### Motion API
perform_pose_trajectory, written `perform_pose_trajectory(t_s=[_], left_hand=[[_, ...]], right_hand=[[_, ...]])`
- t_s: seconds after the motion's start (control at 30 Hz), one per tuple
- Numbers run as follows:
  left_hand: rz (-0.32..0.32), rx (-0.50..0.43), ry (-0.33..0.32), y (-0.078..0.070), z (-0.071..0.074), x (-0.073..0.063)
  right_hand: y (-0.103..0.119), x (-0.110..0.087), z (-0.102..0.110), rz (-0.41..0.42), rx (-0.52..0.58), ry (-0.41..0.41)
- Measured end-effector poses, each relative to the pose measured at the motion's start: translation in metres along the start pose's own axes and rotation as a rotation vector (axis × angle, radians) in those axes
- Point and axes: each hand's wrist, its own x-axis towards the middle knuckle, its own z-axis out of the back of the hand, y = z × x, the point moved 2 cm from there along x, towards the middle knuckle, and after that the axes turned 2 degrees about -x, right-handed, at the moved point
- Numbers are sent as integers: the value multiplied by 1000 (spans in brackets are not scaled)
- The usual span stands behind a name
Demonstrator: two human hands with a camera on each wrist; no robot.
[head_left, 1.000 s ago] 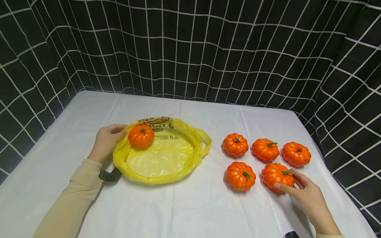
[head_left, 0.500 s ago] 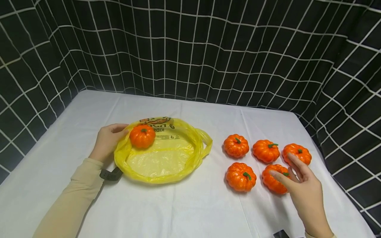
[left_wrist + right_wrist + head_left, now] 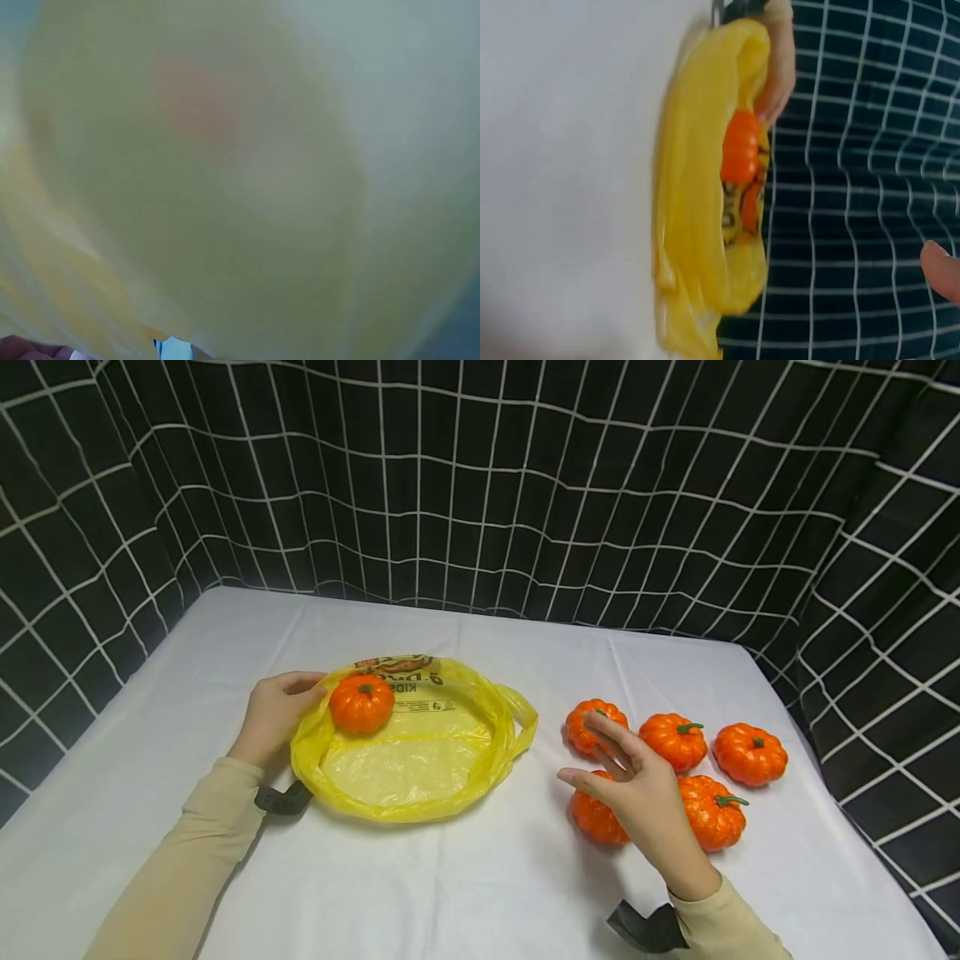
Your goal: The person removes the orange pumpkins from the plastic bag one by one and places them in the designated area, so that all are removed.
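A yellow plastic bag [image 3: 405, 806] lies with its mouth spread wide, an orange mini pumpkin [image 3: 362, 706] inside at its left. My left hand [image 3: 270, 714] holds the bag's left rim, its fingertips partly hidden by the plastic. My right hand [image 3: 641, 793] is raised over the front-left pumpkin [image 3: 596, 820], thumb and fingers spread apart with nothing between them. It partly covers that pumpkin and the back-left pumpkin [image 3: 579, 728]. In the left wrist view the bag [image 3: 187, 247] fills most of the picture, blurred.
Right of the hand sit a front-right pumpkin [image 3: 712, 818], a back-middle pumpkin [image 3: 667, 739] and a back-right pumpkin [image 3: 750, 753], with green stems. A white cloth [image 3: 480, 893] covers the table. A black curtain with white grid lines [image 3: 480, 485] stands behind and at both sides.
My right hand has left the front-right pumpkin, risen, and swung left over the front-left one. The left hand and bag keep their place.
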Motion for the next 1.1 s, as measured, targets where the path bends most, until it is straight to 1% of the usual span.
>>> perform_pose_trajectory(t_s=[0.27,0.37,0.53,0.67,0.83,0.93,1.1], left_hand=[[-7,0,-2,-1,-1,1],[-10,1,-1,-1,-2,1],[-11,3,-8,-1,-1,2],[-6,1,-10,0,0,2],[-7,-1,-11,0,0,2],[-11,6,-10,1,0,2],[-25,20,-17,1,-1,3]], right_hand=[[3,22,-33,16,59,85],[5,28,-46,19,112,114],[13,39,-68,25,99,155],[17,48,-84,35,88,169],[22,58,-103,43,128,185],[25,62,-113,37,143,190],[31,68,-129,37,132,192]])
